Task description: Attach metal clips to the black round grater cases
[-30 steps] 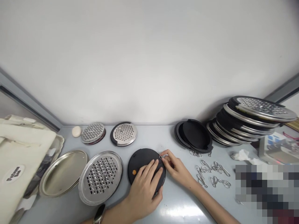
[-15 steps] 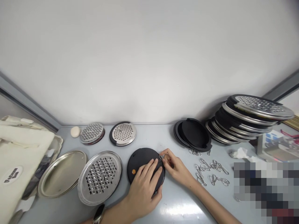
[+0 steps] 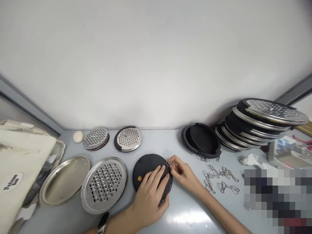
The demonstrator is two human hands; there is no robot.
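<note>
A black round disc (image 3: 143,162) with an orange dot lies on the grey table before me. My left hand (image 3: 152,195) rests over its right half, fingers along the top and thumb at the near edge, holding it. At the disc's upper right rim, my right hand (image 3: 179,169) is closed in a pinch on a small metal wire clip (image 3: 167,163); the fingertips hide part of it. Left of the disc lies a round metal grater (image 3: 106,185). Several loose wire clips (image 3: 225,173) are scattered to the right of my right hand.
Metal discs (image 3: 67,180) and a cream cloth bag (image 3: 24,156) are at the left. Smaller graters (image 3: 129,139) and a pale round object (image 3: 78,136) stand along the wall. Black covers (image 3: 204,139) and a leaning stack of graters (image 3: 258,126) occupy the back right.
Almost nothing differs. My left hand stays on the disc, and my right hand keeps its pinch at the rim with only a slight shift of the fingers.
</note>
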